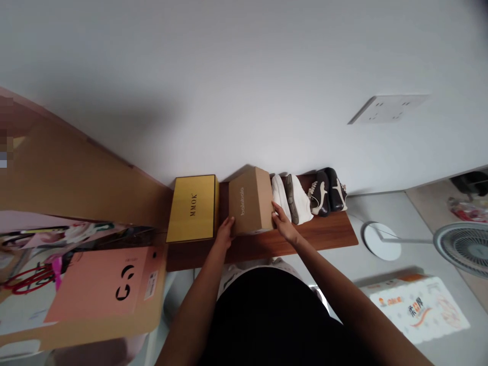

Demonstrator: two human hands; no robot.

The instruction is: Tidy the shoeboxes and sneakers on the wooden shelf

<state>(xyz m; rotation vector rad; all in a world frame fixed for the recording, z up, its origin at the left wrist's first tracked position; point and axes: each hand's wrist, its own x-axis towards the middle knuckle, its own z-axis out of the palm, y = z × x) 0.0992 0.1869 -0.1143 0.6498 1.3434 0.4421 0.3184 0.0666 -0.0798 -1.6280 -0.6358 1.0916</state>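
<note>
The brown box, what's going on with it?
A person has the brown box between both hands: the left hand is on its left side and the right hand on its right. It is tilted, over the wooden shelf by the wall; I can't tell if it rests on the shelf. The yellow box is to its left. The white shoes are to its right, then the dark shoes.

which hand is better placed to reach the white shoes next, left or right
Probably the right hand: it holds the brown box on the side facing the white shoes. The left hand holds the opposite side, nearer the yellow box, so it would likely reach across.
</note>
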